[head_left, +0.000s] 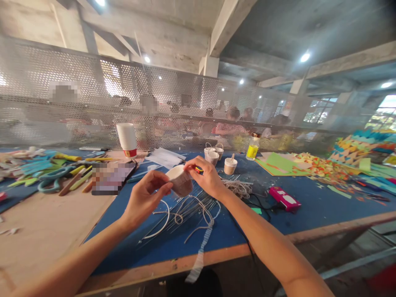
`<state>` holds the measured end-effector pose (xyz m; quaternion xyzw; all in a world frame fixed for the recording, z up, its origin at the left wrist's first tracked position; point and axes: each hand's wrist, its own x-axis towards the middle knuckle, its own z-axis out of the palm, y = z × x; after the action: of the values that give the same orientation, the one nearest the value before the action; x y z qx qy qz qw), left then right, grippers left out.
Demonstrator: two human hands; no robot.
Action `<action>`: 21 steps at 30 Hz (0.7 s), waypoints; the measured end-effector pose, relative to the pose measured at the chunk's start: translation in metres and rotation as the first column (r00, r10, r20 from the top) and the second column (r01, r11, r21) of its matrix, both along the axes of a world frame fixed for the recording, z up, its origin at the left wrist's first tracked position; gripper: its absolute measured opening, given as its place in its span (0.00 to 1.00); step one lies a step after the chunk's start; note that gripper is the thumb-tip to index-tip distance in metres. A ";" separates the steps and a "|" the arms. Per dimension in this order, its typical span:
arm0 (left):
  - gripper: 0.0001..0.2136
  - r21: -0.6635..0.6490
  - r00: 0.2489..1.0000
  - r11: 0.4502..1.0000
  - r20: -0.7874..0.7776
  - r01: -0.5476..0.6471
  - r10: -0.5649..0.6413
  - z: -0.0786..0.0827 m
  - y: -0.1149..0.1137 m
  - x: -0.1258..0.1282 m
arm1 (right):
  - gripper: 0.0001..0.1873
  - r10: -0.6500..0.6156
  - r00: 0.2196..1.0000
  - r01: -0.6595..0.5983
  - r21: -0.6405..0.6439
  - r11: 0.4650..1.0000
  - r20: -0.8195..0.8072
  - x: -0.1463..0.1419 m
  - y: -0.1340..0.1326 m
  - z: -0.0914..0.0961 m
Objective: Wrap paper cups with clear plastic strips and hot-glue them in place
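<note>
My left hand (147, 194) grips a small paper cup (179, 181) from its left side, fingers curled round it, above the blue table mat (297, 208). My right hand (207, 176) pinches the cup's rim from the right and also holds a small red and yellow tool (199, 168) between its fingers. Under the hands lie thin metal wires (185, 206), white paper strips (202, 243) and string (239, 189).
A stack of paper cups (126, 139), small cup baskets (213, 155), a yellow glue bottle (253, 147), a pink tool (284, 198), scissors (52, 178), pencils and coloured paper cuttings (321, 165) lie about. A perforated metal screen (185, 111) stands behind the table, with people beyond it.
</note>
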<state>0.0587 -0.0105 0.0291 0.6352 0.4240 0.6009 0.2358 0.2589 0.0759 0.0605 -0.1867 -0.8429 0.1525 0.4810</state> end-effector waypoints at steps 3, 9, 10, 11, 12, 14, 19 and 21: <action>0.11 -0.009 0.999 1.000 0.026 0.029 -0.029 0.002 -0.001 0.001 | 0.08 0.014 0.999 -0.015 0.032 0.999 0.038 0.004 0.000 0.003; 0.11 -0.065 0.990 0.992 0.090 0.112 -0.106 0.003 0.003 -0.003 | 0.09 0.086 0.992 -0.087 0.011 0.996 0.087 0.010 -0.001 0.006; 0.11 -0.075 0.988 0.989 0.101 0.128 -0.120 0.003 0.004 -0.004 | 0.10 0.099 0.991 -0.099 -0.012 0.995 0.085 0.010 -0.001 0.005; 0.11 -0.084 0.985 0.987 0.111 0.140 -0.131 0.003 0.005 -0.005 | 0.10 0.109 0.991 -0.107 -0.038 0.994 0.079 0.010 0.000 0.005; 0.12 -0.092 0.983 0.984 0.119 0.150 -0.138 0.003 0.005 -0.005 | 0.10 0.117 0.991 -0.112 -0.067 0.991 0.071 0.010 0.000 0.004; 0.12 -0.107 0.980 0.981 0.130 0.162 -0.148 0.003 0.006 -0.006 | 0.09 0.126 0.991 -0.119 -0.130 0.984 0.051 0.009 0.000 0.002; 0.15 -0.131 0.977 0.978 0.163 0.162 -0.140 0.001 0.007 -0.007 | 0.06 0.138 0.990 -0.129 -0.280 0.951 0.011 0.008 -0.002 0.000; 0.15 -0.142 0.977 0.977 0.167 0.159 -0.135 0.000 0.008 -0.007 | 0.07 0.146 0.989 -0.141 -0.316 0.938 -0.007 0.007 -0.001 -0.003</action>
<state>0.0519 -0.0025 0.0295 0.5957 0.4013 0.5950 0.3606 0.2655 0.0752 0.0579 -0.2005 -0.8230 0.3182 0.4257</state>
